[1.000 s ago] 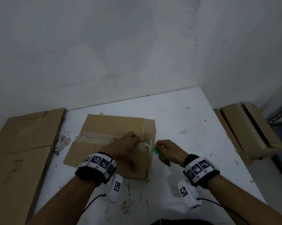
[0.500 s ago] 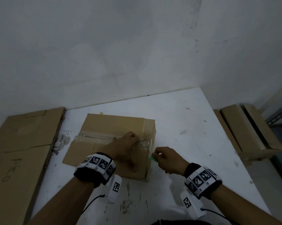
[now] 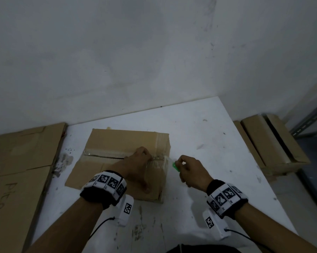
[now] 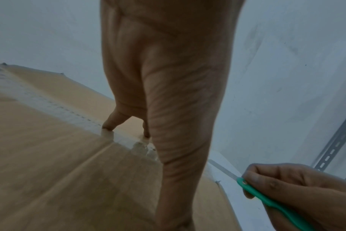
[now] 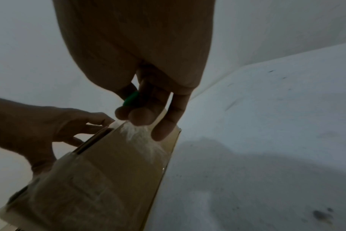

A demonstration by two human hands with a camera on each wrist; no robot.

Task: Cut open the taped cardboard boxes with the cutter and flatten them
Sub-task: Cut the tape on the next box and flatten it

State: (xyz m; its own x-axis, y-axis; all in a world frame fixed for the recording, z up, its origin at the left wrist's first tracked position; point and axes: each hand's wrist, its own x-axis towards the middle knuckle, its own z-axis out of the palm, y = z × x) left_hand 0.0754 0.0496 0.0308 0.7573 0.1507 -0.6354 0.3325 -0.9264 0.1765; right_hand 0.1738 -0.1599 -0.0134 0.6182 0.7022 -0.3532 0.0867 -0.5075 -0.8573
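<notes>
A brown cardboard box (image 3: 121,141) lies on the white table (image 3: 209,139), with clear tape along its top seam; the seam's left part gapes as a dark slit. My left hand (image 3: 145,157) rests on the box top, fingertips (image 4: 109,126) pressing at the tape. My right hand (image 3: 183,164) grips a green cutter (image 3: 176,166) just off the box's right end. The cutter (image 4: 267,201) shows its thin blade (image 4: 223,169) pointing at the box's taped end. In the right wrist view the cutter (image 5: 131,98) sits between curled fingers above the wrinkled tape on the box (image 5: 101,171).
Flattened cardboard sheets (image 3: 17,170) lie at the table's left edge. More cardboard boxes (image 3: 269,143) sit lower, beyond the table's right edge, beside a slotted metal rail (image 3: 311,123). A grey wall stands close behind the table.
My right hand with the cutter dipped slightly beside the box's right end, then rose back toward the tape seam. The left hand and the box have stayed put.
</notes>
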